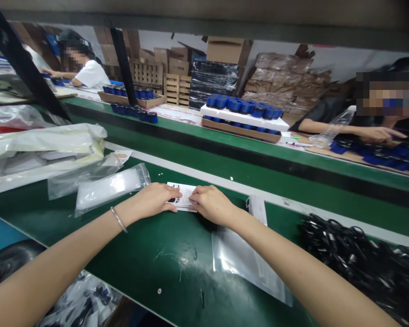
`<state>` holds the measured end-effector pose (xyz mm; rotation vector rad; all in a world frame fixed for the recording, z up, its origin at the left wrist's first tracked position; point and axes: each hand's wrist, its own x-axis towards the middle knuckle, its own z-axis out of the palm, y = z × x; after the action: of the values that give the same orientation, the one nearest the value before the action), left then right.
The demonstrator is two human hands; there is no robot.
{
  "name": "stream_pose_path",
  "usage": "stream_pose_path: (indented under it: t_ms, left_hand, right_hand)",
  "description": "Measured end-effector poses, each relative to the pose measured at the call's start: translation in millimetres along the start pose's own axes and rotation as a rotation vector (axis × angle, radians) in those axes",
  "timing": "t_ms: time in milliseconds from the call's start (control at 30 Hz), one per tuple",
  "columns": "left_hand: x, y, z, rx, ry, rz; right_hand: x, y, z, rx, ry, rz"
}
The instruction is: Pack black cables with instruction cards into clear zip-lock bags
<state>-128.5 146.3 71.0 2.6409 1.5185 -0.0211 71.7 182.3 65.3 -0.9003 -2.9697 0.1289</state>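
We see a smooth white paper card on the counter, whose green surface is glossy and lightly scuffed. Toward its left edge lies a clear plastic zip bag with frosted white contents; a second clear plastic bag shines flat near the front edge. At the right, black cords look like glossy rubber. Beyond stand rough brown cardboard boxes and pale unfinished wooden pallets.
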Motion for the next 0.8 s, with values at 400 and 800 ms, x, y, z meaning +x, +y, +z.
stream_pose_path:
  t_ms: [400,800]
  left_hand:
    - [7.2,-1.5,-11.5,0.007,-0.047,0.008]
    - [0.7,-0.7,5.9,0.076,0.183,-0.036]
  right_hand:
    - [-0.2,9.3,-5.3,0.155,0.022,0.017]
    - [-10.2,2.4,6.5,0.691,0.314,0.360]
